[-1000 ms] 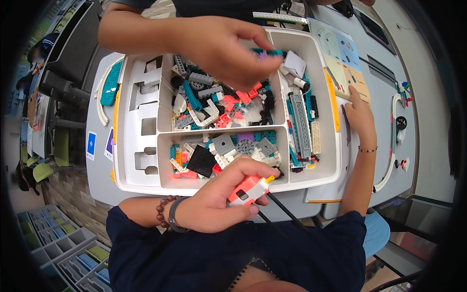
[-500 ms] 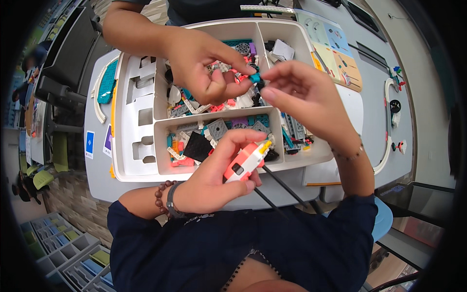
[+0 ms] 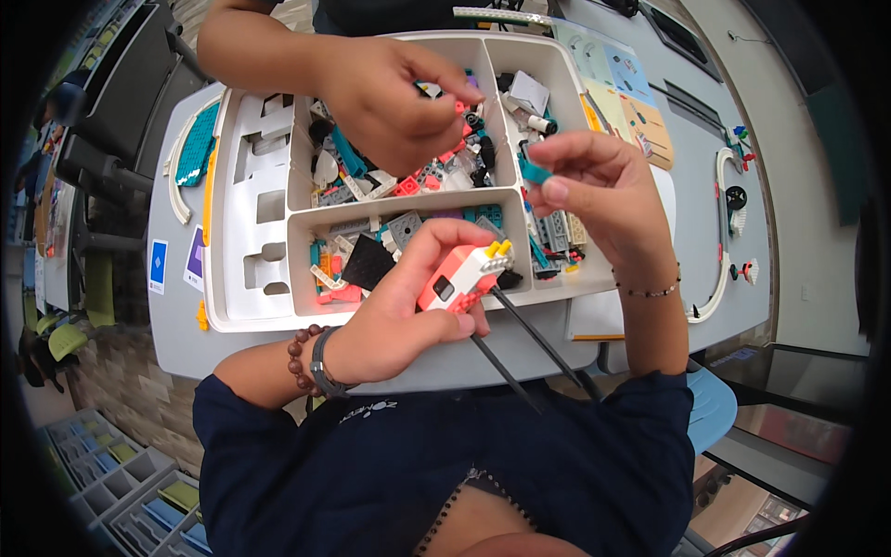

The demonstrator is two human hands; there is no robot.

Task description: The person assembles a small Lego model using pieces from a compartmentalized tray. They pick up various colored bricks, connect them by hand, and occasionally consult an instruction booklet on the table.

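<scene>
My left hand (image 3: 394,320) is wrapped around a white and coral building-brick assembly (image 3: 457,280) with yellow pegs at its far end, held over the near rim of a white sorting tray (image 3: 278,322). Two black cables (image 3: 548,343) hang from near it. To the right, my right hand (image 3: 608,204) pinches a small teal building brick (image 3: 534,173) between thumb and fingers, above the tray's right compartment. Another person's hand (image 3: 394,102) reaches over the middle compartment with curled fingers; whether it holds anything is unclear. Mixed bricks (image 3: 432,176) lie beneath it.
An illustrated instruction booklet (image 3: 626,84) lies beyond the tray's right side. A white curved track piece (image 3: 721,241) with wheels is at the table's right. A teal plate (image 3: 197,153) rests left of the tray. A blue chair (image 3: 710,408) stands at the lower right.
The teal brick has moved right and nearer in my right hand, away from the other person's fingers. My left hand has tilted the assembly slightly. The other person's hand has drawn back.
</scene>
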